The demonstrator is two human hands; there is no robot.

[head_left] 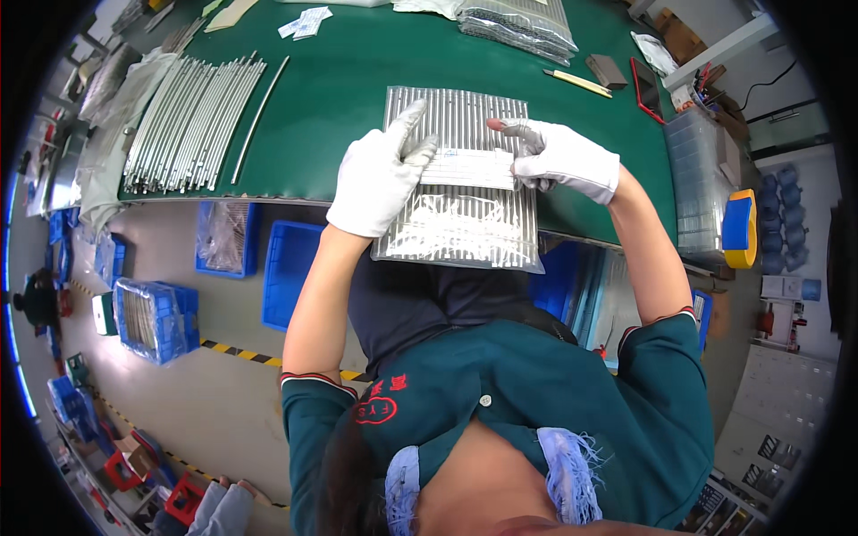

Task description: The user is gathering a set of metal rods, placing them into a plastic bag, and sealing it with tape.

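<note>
A clear plastic bag [460,234] packed with a row of thin silver metal rods lies in front of me, over the table's near edge. Across its middle sits a white paper label [466,168] with printed lines. My left hand [380,179], in a white glove, rests on the bag's left side with its fingers apart, the thumb by the label's left end. On the right, my right hand [565,161], also gloved but with one bare fingertip, has its fingers bent around the label's right end and seems to pinch it; part of that grip is hidden.
Loose metal rods [192,125] lie in a row on the green table [326,107], one rod [260,121] apart. A yellow-handled cutter [578,82], a grey block [607,71] and stacked bagged rods [518,31] are farther back. Blue bins [290,272] stand below.
</note>
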